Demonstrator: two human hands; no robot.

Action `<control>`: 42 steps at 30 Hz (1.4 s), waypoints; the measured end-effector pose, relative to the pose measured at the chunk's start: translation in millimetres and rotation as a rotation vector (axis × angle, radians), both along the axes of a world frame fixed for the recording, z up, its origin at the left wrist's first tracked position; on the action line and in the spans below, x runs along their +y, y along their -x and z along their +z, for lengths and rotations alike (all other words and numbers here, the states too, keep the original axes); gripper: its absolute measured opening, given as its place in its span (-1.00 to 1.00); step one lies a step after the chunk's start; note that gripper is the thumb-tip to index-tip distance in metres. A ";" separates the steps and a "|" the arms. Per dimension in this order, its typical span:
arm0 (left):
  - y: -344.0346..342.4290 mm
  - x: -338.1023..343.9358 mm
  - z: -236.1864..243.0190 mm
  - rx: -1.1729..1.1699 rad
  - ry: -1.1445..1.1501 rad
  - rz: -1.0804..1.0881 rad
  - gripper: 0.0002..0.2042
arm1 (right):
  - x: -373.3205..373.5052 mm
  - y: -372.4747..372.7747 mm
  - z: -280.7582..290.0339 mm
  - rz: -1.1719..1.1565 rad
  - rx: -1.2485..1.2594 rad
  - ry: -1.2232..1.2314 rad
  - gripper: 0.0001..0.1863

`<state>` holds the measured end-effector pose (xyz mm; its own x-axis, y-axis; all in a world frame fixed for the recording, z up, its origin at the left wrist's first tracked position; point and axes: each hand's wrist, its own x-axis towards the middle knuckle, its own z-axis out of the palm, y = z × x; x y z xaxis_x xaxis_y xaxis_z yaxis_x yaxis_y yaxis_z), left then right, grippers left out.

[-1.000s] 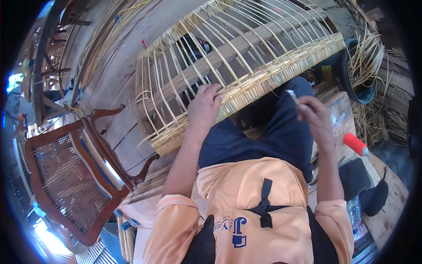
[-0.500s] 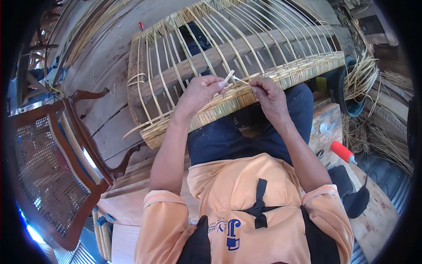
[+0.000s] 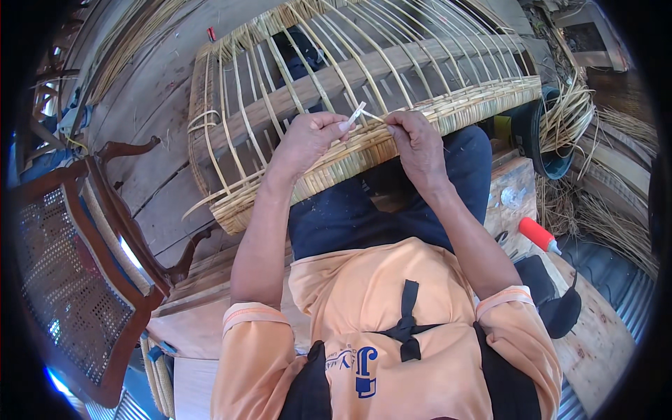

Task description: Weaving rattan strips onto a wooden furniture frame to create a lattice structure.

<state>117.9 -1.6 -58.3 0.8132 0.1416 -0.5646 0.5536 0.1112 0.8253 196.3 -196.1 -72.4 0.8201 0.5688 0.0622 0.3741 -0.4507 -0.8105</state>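
Across my lap leans a frame of woven wicker with a thick wrapped rail [image 3: 336, 171] and many thin rods [image 3: 367, 66] fanning away from it. Above that rail, my left hand [image 3: 308, 142] pinches a pale flat strip [image 3: 358, 112] between thumb and fingers, its end sticking up. My right hand [image 3: 420, 150], just to the right, is closed on a thin pale strand [image 3: 375, 117] that runs toward the strip. Whether the two are one piece I cannot tell. Both hands are close to the rail; the fingers hide part of it.
At left stands a wooden chair frame with cane mesh [image 3: 77, 280]. A teal bucket [image 3: 556, 168] with straw strips [image 3: 570, 115] is at right. A red bottle [image 3: 537, 234] and a dark object [image 3: 561, 311] lie on a board. A wooden beam [image 3: 301, 101] shows behind the rods.
The whole view has shifted slightly, so everything sits a little further left and up. My hands keep their pinches on the strip and strand, perhaps a touch closer together.
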 end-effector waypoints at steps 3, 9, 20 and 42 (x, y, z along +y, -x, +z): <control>-1.1 -0.8 -1.1 -0.009 0.012 -0.003 -0.78 | 2.0 -1.1 -0.3 -0.041 -0.007 -0.014 -0.88; -1.8 -0.9 -3.6 -0.003 -0.046 -0.039 -0.73 | -1.2 3.5 -1.2 -0.056 -0.016 -0.065 -0.89; -1.6 -3.9 -4.4 -0.011 -0.095 -0.024 -0.75 | -4.1 -5.7 -10.5 -0.122 0.117 -0.113 -0.88; -3.6 2.9 -4.9 0.037 0.040 -0.015 -0.76 | 0.9 7.3 -19.4 -0.103 0.142 -0.172 -0.87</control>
<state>121.5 1.2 -63.2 0.7936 0.1064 -0.5991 0.5853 0.1354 0.7994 189.1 -195.2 -91.8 0.8806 0.4729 0.0307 0.2099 -0.3312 -0.9199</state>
